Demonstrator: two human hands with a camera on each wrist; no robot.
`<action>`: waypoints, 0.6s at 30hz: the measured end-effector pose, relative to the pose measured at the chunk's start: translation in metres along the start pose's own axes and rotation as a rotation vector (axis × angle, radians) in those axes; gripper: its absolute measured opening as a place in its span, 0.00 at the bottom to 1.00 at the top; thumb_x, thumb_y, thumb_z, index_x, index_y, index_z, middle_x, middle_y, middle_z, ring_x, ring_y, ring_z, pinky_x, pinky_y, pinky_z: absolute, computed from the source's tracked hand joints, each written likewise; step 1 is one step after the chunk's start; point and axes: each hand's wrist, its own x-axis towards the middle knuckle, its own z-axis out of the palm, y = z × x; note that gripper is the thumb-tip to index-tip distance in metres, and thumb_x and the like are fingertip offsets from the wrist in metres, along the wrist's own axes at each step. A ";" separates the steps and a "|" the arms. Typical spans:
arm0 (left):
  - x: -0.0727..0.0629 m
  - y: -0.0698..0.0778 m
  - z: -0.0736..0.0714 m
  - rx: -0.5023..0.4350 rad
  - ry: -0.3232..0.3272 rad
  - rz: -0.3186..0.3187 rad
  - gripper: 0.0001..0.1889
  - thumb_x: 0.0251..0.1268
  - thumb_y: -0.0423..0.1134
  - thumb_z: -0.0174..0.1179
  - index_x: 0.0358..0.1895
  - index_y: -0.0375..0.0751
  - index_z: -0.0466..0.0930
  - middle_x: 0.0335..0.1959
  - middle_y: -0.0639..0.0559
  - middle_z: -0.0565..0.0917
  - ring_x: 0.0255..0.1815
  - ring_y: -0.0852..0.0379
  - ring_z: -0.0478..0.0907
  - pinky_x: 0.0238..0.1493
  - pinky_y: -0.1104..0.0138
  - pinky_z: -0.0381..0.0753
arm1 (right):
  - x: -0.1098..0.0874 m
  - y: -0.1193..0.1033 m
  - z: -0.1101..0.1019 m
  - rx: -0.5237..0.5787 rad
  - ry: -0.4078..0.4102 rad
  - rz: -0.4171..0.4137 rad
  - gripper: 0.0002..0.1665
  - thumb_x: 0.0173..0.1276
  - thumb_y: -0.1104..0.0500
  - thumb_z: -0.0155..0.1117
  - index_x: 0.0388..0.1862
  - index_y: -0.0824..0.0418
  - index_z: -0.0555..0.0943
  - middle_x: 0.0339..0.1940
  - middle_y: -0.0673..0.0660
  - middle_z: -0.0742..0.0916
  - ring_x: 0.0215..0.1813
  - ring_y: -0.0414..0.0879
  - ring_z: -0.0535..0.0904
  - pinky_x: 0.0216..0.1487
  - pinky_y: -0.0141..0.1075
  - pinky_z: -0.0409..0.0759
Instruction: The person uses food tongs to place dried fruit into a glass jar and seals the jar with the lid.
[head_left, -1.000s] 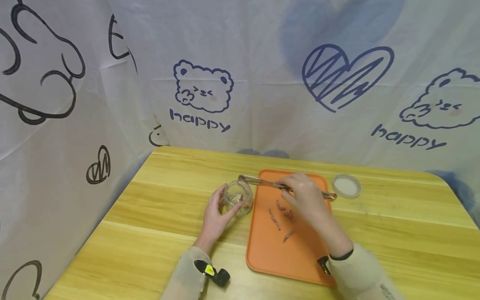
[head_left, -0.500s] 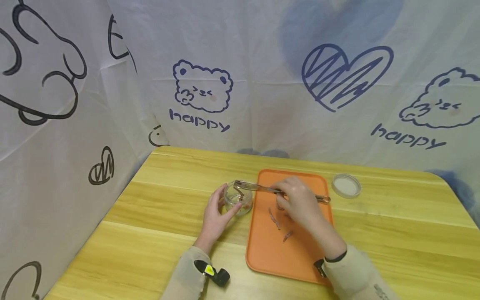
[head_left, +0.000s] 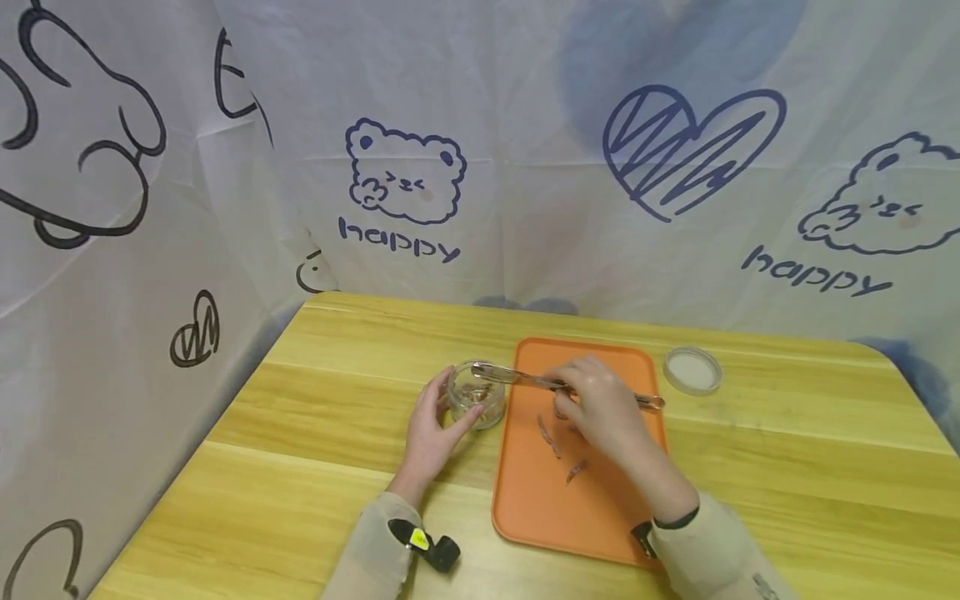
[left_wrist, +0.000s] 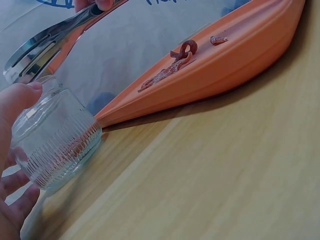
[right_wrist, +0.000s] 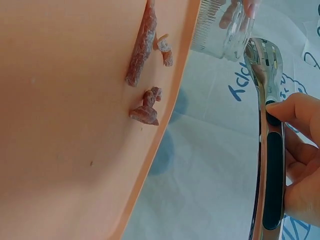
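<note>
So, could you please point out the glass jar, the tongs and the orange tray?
Glass jar (left_wrist: pixel 61 142), left wrist view: its ribbed side wall.
Tongs (right_wrist: pixel 273 150), right wrist view: the dark grip on the handle.
Orange tray (head_left: pixel 553 508), head view: bare floor of its near end.

In the head view, the person's bare right hand (head_left: pixel 596 404) hides the middle of the silver metal tongs (head_left: pixel 507 375); the right wrist view's top edge cuts off the ribbed clear-glass jar (right_wrist: pixel 209 31).
</note>
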 end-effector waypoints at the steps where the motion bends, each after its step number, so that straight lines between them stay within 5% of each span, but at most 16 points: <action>1: 0.000 0.000 0.000 -0.001 -0.001 0.002 0.37 0.57 0.33 0.68 0.68 0.28 0.59 0.63 0.31 0.67 0.63 0.33 0.65 0.65 0.47 0.67 | -0.001 0.001 -0.001 -0.001 0.002 0.006 0.10 0.61 0.66 0.66 0.40 0.56 0.85 0.38 0.51 0.84 0.42 0.47 0.78 0.37 0.39 0.80; 18: 0.001 -0.002 0.001 0.005 0.005 -0.019 0.37 0.58 0.34 0.68 0.69 0.30 0.60 0.64 0.33 0.67 0.64 0.36 0.65 0.66 0.48 0.65 | -0.032 0.031 -0.020 -0.059 0.059 0.025 0.11 0.56 0.68 0.69 0.38 0.58 0.85 0.36 0.53 0.84 0.38 0.47 0.78 0.32 0.40 0.79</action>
